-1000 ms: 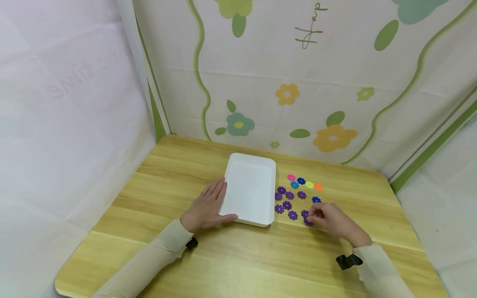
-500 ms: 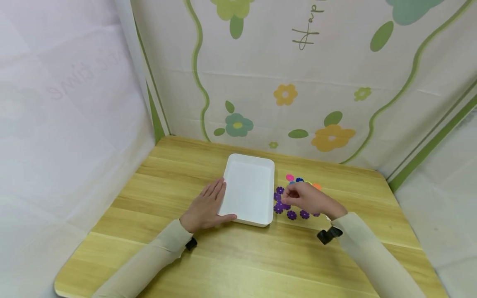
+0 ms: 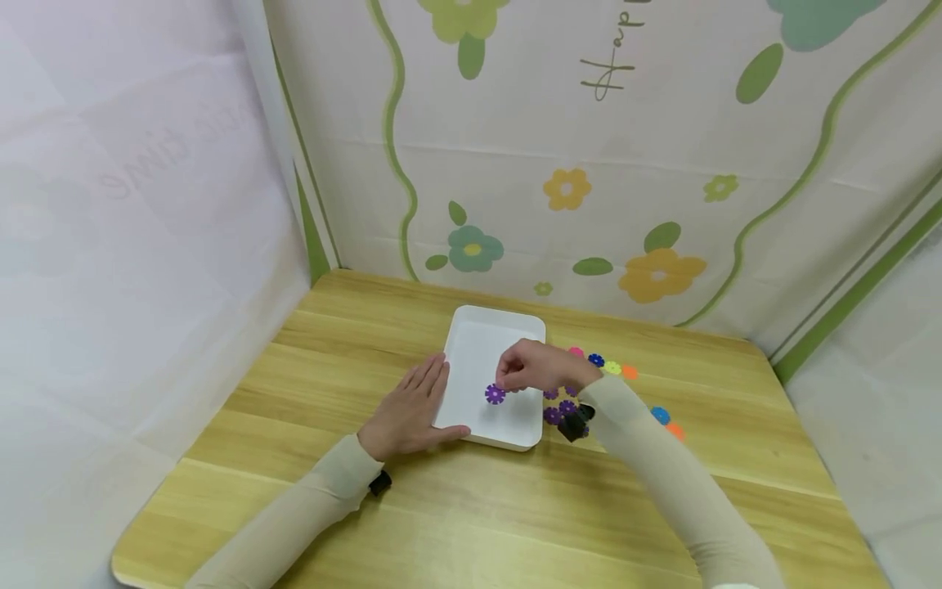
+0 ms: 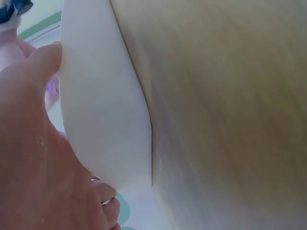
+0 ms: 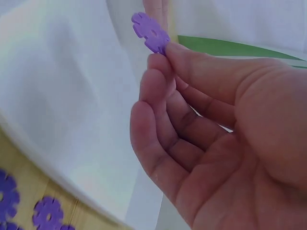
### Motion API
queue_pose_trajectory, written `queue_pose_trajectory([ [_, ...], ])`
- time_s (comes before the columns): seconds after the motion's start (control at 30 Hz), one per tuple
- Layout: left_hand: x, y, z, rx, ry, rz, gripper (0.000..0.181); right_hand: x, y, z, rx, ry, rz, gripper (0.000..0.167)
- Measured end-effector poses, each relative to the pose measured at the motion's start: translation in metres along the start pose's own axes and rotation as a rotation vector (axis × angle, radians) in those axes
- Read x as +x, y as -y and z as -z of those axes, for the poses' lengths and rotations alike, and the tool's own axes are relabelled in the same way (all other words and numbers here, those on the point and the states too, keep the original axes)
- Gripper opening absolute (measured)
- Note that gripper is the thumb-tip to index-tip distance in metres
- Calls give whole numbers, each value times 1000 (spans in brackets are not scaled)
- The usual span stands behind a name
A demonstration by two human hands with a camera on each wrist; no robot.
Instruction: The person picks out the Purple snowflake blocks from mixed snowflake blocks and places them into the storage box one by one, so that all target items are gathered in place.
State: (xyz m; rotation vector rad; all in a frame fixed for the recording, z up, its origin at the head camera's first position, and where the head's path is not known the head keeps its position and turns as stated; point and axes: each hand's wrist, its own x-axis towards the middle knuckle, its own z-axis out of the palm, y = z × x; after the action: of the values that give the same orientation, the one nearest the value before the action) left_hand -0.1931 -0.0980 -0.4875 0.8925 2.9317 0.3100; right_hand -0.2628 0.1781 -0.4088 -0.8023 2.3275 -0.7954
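Note:
A white rectangular tray (image 3: 471,343) lies on the wooden table. My left hand (image 3: 405,413) rests against its left side with fingers straight, the thumb (image 4: 46,60) on the near rim. Above the tray's floor, my right hand (image 3: 540,366) pinches a purple snowflake disc (image 3: 495,394) between thumb and fingertips. In the right wrist view the notched purple disc (image 5: 149,32) hangs tilted from that pinch, apart from the tray. Several more purple discs (image 3: 552,415) lie on the table just right of the tray, partly hidden by my right wrist.
Behind my right wrist lie a pink disc (image 3: 576,352), a dark blue disc (image 3: 596,360), a yellow disc (image 3: 612,368) and an orange disc (image 3: 629,372). A light blue disc (image 3: 660,415) sits beyond the right sleeve. A printed curtain (image 3: 515,221) rises at the table's back edge.
My right hand has travelled left from the loose discs to over the tray, carrying a purple disc. The left hand and the tray have stayed where they were.

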Motion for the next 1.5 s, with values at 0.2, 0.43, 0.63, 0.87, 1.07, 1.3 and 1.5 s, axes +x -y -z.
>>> queue_pose_trajectory([
  [0.2, -1, -1, 2, 7, 8, -3, 115, 35, 6, -4, -16, 85, -2, 14],
  [0.43, -1, -2, 3, 9, 0, 0, 115, 62, 5, -18, -23, 113, -10, 14],
  [0.63, -2, -4, 4, 16, -9, -7, 114, 72, 6, -32, -26, 121, -37, 13],
  [0.87, -1, -2, 2, 21, 5, -3, 115, 77, 9, -42, -94, 97, -62, 14],
  [1.07, 0, -2, 1, 19, -10, -10, 114, 77, 14, -44, -144, 75, -114, 15],
  [1.3, 1, -2, 2, 11, 11, 0, 114, 64, 12, -36, -183, 23, -95, 9],
  [1.5, 0, -1, 2, 2, 21, 4, 116, 33, 5, -13, -189, -63, 3, 11],
])
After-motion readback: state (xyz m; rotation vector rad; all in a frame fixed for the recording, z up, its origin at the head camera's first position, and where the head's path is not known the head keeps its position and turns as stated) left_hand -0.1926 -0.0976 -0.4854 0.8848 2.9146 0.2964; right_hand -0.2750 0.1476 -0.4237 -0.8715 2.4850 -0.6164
